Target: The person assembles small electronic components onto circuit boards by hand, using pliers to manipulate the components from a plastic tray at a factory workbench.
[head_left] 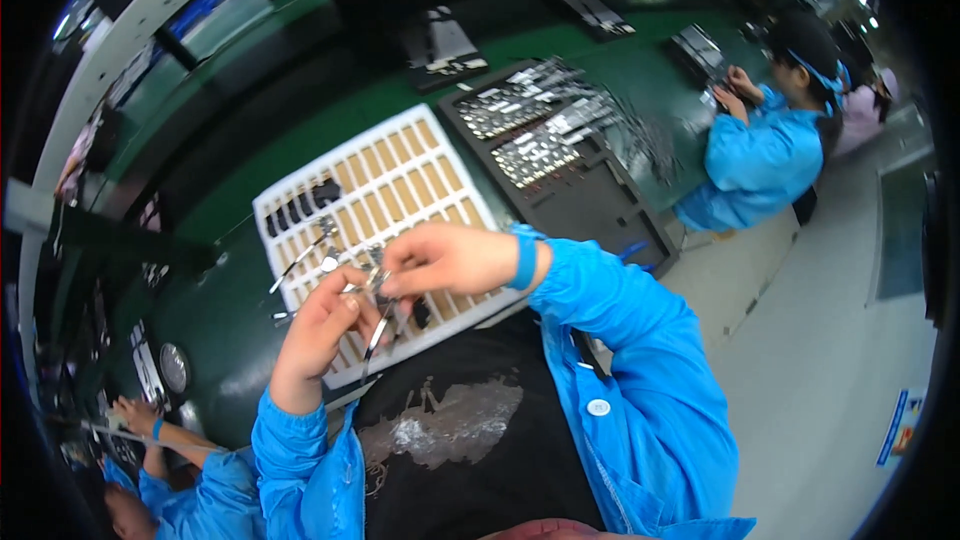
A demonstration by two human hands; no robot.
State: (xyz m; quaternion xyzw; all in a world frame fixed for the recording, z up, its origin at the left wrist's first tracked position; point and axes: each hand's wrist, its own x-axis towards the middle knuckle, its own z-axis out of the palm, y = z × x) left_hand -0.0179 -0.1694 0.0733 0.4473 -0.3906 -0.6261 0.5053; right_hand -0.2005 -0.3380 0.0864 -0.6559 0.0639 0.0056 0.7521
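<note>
My left hand [318,325] and my right hand [450,258] meet above a white slotted tray [440,178] with tan-bottomed compartments. Between their closed fingertips is a small silvery part [376,280] with a thin dark strip [377,331] hanging down from it; its exact kind is too small to make out. Just beyond the left fingers, a similar part with a thin strip [292,265] lies across the tray's left side. Several black pieces [302,206] sit in a row of slots at the tray's far left corner.
A dark tray [590,202] beside the white one bears heaps of small metallic parts [540,130]. On the green table [230,290] stand flat dark units [590,12] and a round clear dish [174,368]. Co-workers in blue work at right [770,160] and lower left [200,490].
</note>
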